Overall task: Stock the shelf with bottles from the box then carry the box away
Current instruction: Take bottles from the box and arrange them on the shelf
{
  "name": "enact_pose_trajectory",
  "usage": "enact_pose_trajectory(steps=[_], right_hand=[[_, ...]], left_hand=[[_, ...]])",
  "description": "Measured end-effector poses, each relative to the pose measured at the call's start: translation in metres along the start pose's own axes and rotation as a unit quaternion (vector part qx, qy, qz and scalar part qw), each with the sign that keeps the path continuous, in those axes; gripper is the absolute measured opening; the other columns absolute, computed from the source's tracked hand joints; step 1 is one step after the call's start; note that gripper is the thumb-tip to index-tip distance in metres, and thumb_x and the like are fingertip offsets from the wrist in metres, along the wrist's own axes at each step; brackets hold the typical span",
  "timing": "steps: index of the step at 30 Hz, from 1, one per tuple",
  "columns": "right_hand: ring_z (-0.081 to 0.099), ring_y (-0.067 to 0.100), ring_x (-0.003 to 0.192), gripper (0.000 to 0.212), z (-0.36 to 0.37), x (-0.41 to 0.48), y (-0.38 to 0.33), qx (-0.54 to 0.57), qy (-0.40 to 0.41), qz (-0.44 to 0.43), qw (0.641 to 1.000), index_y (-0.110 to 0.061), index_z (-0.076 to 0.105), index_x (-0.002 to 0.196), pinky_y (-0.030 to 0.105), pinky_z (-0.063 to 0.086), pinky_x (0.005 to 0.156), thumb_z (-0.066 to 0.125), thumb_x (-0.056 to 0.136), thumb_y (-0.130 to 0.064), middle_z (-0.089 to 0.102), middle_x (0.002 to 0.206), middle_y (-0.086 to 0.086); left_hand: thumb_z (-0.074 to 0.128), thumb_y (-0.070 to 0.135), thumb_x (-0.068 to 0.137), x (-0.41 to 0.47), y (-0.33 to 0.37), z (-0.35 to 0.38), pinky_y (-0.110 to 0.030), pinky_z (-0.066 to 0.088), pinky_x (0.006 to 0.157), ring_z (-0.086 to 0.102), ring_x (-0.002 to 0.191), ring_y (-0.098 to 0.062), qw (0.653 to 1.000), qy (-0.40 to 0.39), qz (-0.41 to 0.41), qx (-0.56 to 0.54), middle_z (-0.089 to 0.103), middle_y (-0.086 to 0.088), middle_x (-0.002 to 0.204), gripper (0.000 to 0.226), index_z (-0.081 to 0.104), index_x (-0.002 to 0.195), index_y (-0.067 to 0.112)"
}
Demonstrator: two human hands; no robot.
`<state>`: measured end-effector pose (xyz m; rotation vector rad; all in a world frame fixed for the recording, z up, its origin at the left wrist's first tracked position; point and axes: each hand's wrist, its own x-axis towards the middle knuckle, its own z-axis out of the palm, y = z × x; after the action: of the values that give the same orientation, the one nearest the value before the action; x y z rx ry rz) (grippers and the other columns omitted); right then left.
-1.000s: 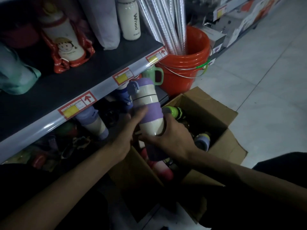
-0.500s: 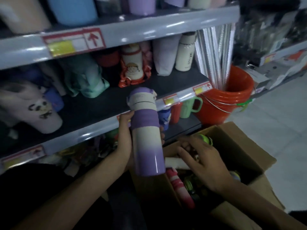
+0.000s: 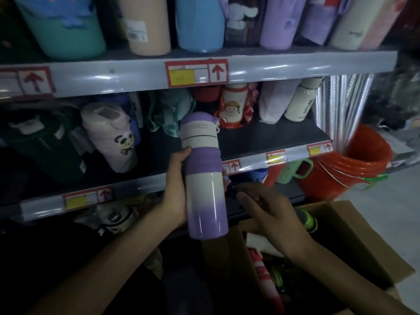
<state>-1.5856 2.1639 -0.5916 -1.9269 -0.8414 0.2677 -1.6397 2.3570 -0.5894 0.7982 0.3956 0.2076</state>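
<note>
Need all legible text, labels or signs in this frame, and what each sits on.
Red up arrows, no words: price tags on the upper shelf edge and middle shelf edge.
Print in the tags' yellow and white fields: too blurred to read.
Dark vertical lettering on the cream bottle, middle shelf: blurred, unreadable.
White sticker on the peach bottle, top shelf: too small to read.
Purple-and-cream bottle in the left hand: no text visible.
</note>
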Motion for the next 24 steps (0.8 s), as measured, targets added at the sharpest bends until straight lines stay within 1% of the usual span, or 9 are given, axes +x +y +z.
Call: enact_pose_trajectory(steps=[3,6,9,11,14,16,18,20,24], right_hand=[[0.071,0.009,0.093,0.017,0.008,0.015,-0.013,0.048,-0.027,0.013,0.998,-0.032,0.069,0.114,0.033,0.057,0.081,0.062,0.099,-0.031,0.075,0.101,-0.009],[0.073,0.012,0.090,0.029,0.024,0.030,-0.020,0.084,-0.042,0.045,0.995,-0.032,0.067,0.114,0.036,0.058,0.082,0.077,0.087,-0.037,0.076,0.097,-0.005],[0.071,0.006,0.092,0.061,0.048,0.047,-0.017,0.021,-0.045,0.046,0.998,-0.039,0.062,0.122,0.036,0.060,0.079,0.085,0.068,-0.055,0.074,0.102,-0.012],[0.068,-0.001,0.095,0.060,0.063,0.055,-0.016,0.011,-0.047,0.035,0.998,-0.045,0.059,0.119,0.030,0.059,0.078,0.090,0.068,-0.046,0.071,0.104,-0.022],[0.069,0.001,0.095,0.059,0.083,0.067,-0.017,0.034,-0.033,0.036,0.998,-0.041,0.061,0.116,0.032,0.059,0.074,0.093,0.066,-0.040,0.072,0.103,-0.021],[0.072,0.007,0.087,0.057,0.094,0.076,-0.020,0.055,-0.027,0.041,0.997,-0.035,0.062,0.113,0.032,0.058,0.064,0.091,0.065,-0.038,0.074,0.098,-0.014],[0.074,0.010,0.079,0.053,0.104,0.085,-0.020,0.066,-0.020,0.037,0.997,-0.031,0.063,0.110,0.025,0.054,0.055,0.088,0.063,-0.037,0.076,0.091,-0.010],[0.074,0.008,0.078,0.051,0.110,0.093,-0.024,0.076,-0.009,0.019,0.997,-0.026,0.064,0.108,0.021,0.054,0.053,0.084,0.062,-0.037,0.076,0.088,-0.012],[0.073,0.006,0.090,0.056,0.115,0.112,-0.028,0.069,-0.013,-0.014,0.997,-0.021,0.068,0.114,0.028,0.059,0.074,0.081,0.063,-0.040,0.077,0.098,-0.008]], left_hand=[[0.070,0.044,0.077,0.002,0.009,-0.011,-0.038,0.058,0.072,0.069,0.074,-0.028,0.997,0.045,0.046,0.049,0.073,-0.016,0.087,0.034,0.079,0.087,0.012],[0.076,0.055,0.065,0.004,0.015,-0.017,-0.058,0.052,0.101,0.069,0.108,-0.035,0.979,0.091,0.127,0.132,0.073,-0.015,0.117,0.067,0.069,0.119,0.017],[0.077,0.058,0.056,0.006,0.023,-0.020,-0.053,0.053,0.101,0.070,0.111,-0.018,0.952,0.124,0.196,0.199,0.074,0.011,0.116,0.063,0.063,0.116,0.042],[0.079,0.059,0.054,0.008,0.027,-0.024,-0.047,0.055,0.099,0.068,0.112,-0.011,0.939,0.129,0.217,0.234,0.070,0.023,0.114,0.060,0.058,0.110,0.051],[0.082,0.055,0.058,0.010,0.034,-0.028,-0.026,0.057,0.090,0.067,0.107,0.000,0.926,0.118,0.247,0.260,0.069,0.028,0.112,0.065,0.056,0.117,0.045],[0.087,0.046,0.062,0.010,0.040,-0.029,-0.018,0.056,0.086,0.067,0.105,0.004,0.919,0.116,0.269,0.265,0.070,0.028,0.112,0.068,0.057,0.123,0.036],[0.090,0.036,0.070,0.011,0.045,-0.031,-0.020,0.057,0.088,0.067,0.107,0.002,0.915,0.115,0.279,0.269,0.070,0.022,0.116,0.068,0.058,0.129,0.029],[0.088,0.026,0.077,0.013,0.052,-0.034,-0.024,0.058,0.090,0.068,0.108,-0.001,0.914,0.117,0.288,0.261,0.071,0.016,0.119,0.063,0.058,0.132,0.024],[0.086,0.036,0.077,0.017,0.065,-0.042,-0.033,0.056,0.098,0.067,0.112,-0.002,0.913,0.107,0.281,0.274,0.071,0.017,0.121,0.063,0.058,0.133,0.030]])
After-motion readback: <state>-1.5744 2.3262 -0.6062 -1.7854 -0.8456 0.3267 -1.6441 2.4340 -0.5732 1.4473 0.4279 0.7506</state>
